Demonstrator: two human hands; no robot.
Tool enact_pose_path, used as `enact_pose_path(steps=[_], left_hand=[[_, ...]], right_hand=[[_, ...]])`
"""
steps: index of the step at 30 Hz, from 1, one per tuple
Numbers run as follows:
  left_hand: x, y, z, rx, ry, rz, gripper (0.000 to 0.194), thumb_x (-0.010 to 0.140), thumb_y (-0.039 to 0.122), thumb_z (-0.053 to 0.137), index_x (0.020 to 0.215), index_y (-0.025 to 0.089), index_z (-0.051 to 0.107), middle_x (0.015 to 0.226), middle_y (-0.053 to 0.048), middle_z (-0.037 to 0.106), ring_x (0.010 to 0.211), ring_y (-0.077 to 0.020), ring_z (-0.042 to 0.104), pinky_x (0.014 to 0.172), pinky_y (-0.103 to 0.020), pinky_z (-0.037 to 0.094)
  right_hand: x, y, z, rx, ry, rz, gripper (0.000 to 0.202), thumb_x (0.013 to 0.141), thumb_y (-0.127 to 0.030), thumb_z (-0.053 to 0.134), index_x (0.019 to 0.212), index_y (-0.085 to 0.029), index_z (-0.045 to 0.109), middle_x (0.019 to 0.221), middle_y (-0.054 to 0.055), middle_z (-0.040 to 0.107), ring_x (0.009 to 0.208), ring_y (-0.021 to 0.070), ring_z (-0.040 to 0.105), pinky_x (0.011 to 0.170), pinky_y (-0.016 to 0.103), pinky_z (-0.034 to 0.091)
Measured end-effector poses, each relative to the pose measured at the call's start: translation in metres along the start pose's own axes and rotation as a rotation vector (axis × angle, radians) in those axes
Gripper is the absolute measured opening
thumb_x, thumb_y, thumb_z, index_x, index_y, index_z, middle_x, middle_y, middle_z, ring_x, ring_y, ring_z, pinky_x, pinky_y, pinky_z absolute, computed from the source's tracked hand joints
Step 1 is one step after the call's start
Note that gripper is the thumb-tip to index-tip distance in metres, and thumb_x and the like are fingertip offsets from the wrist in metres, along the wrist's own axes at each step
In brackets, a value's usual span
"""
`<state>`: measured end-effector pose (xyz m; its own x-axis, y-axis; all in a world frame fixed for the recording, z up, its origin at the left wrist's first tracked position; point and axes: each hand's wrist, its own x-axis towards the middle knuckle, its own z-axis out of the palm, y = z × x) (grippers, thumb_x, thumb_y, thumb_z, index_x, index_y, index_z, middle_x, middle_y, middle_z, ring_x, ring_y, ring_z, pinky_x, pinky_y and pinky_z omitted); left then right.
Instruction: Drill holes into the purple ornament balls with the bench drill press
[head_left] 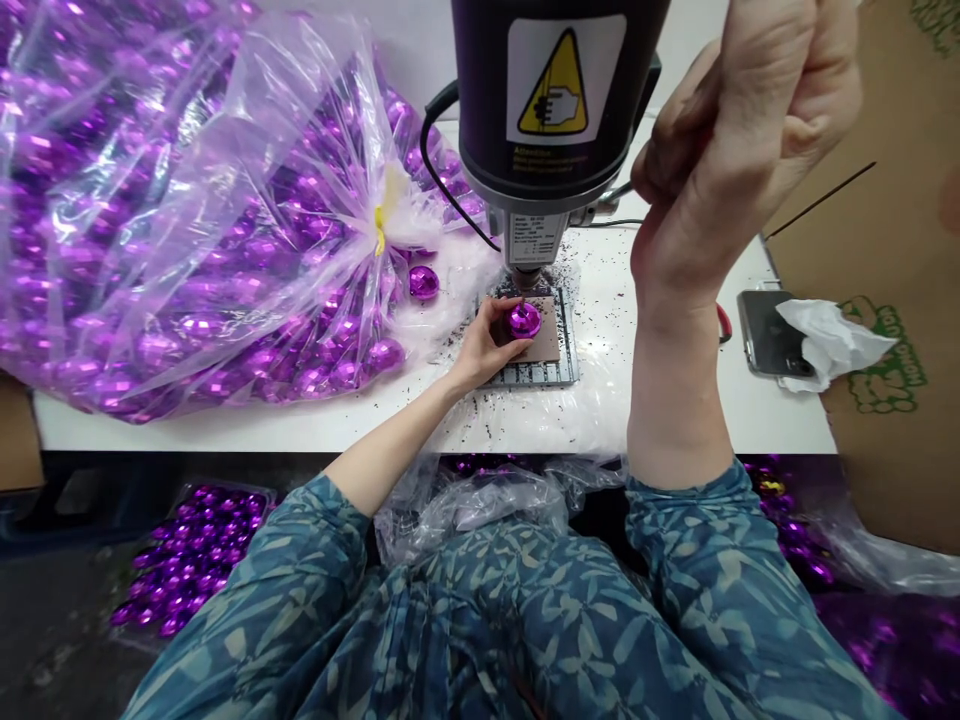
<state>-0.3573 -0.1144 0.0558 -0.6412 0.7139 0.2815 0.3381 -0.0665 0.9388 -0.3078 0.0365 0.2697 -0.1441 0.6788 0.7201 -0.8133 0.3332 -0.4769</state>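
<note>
Under the black drill press [562,90], my left hand [484,345] grips a shiny purple ball [524,320] between thumb and fingers. The ball rests on a brown board [546,345] lying on the slotted metal base [536,375], directly below the chuck. My right hand [750,130] is raised at the press's right side, its fingers curled closed; what they hold is hidden behind the hand. A warning label is on the press housing.
A big tied plastic bag of purple balls [225,230] fills the left. One loose ball [424,283] lies beside it. Phone [772,335], crumpled tissue [832,340] and cardboard box [900,430] are at right. Dark shavings surround the base. Another bag [195,560] is below the table.
</note>
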Motion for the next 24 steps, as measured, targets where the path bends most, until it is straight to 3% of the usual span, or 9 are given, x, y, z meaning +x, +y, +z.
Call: enact_pose_path(steps=[5, 11, 14, 19, 24], left_hand=[[0.0, 0.003, -0.001, 0.009, 0.009, -0.026, 0.064, 0.08, 0.049, 0.09, 0.13, 0.026, 0.057, 0.138, -0.013, 0.068, 0.135, -0.0329, 0.065, 0.121, -0.057, 0.049], [0.0, 0.005, 0.0, -0.004, 0.025, -0.019, 0.064, 0.08, 0.051, 0.09, 0.128, 0.026, 0.056, 0.134, -0.012, 0.07, 0.128, -0.032, 0.069, 0.115, -0.054, 0.053], [0.0, 0.005, 0.0, -0.018, 0.027, -0.001, 0.063, 0.08, 0.052, 0.089, 0.127, 0.026, 0.056, 0.134, -0.012, 0.07, 0.127, -0.0312, 0.07, 0.114, -0.053, 0.054], [0.0, 0.005, 0.0, -0.005, 0.027, -0.021, 0.06, 0.081, 0.049, 0.089, 0.125, 0.026, 0.056, 0.131, -0.011, 0.072, 0.124, -0.0306, 0.071, 0.113, -0.053, 0.055], [0.0, 0.003, 0.0, -0.014, 0.024, 0.004, 0.062, 0.082, 0.052, 0.089, 0.126, 0.025, 0.055, 0.131, -0.012, 0.072, 0.124, -0.0306, 0.071, 0.112, -0.051, 0.056]], right_hand=[[-0.008, -0.01, -0.002, -0.147, -0.048, -0.044, 0.053, 0.078, -0.066, 0.062, 0.068, -0.019, 0.04, 0.049, -0.009, 0.026, 0.039, -0.0004, 0.025, 0.043, 0.022, 0.016], [-0.034, -0.027, -0.006, -0.212, 0.005, -0.061, 0.054, 0.098, -0.047, 0.058, 0.063, -0.019, 0.028, 0.05, -0.007, 0.022, 0.041, 0.0008, 0.026, 0.047, 0.025, 0.021], [-0.043, -0.025, -0.01, -0.212, 0.03, -0.061, 0.058, 0.097, -0.049, 0.061, 0.063, -0.019, 0.024, 0.052, -0.006, 0.018, 0.043, 0.0012, 0.029, 0.049, 0.025, 0.02], [-0.05, -0.017, -0.014, -0.167, 0.097, -0.132, 0.064, 0.095, -0.046, 0.065, 0.066, -0.019, 0.014, 0.053, -0.004, 0.005, 0.043, 0.0006, 0.018, 0.047, 0.024, 0.017], [-0.058, -0.006, -0.026, -0.118, 0.062, -0.155, 0.061, 0.092, -0.043, 0.065, 0.066, -0.017, 0.017, 0.055, -0.003, 0.005, 0.046, 0.001, 0.018, 0.049, 0.021, 0.021]])
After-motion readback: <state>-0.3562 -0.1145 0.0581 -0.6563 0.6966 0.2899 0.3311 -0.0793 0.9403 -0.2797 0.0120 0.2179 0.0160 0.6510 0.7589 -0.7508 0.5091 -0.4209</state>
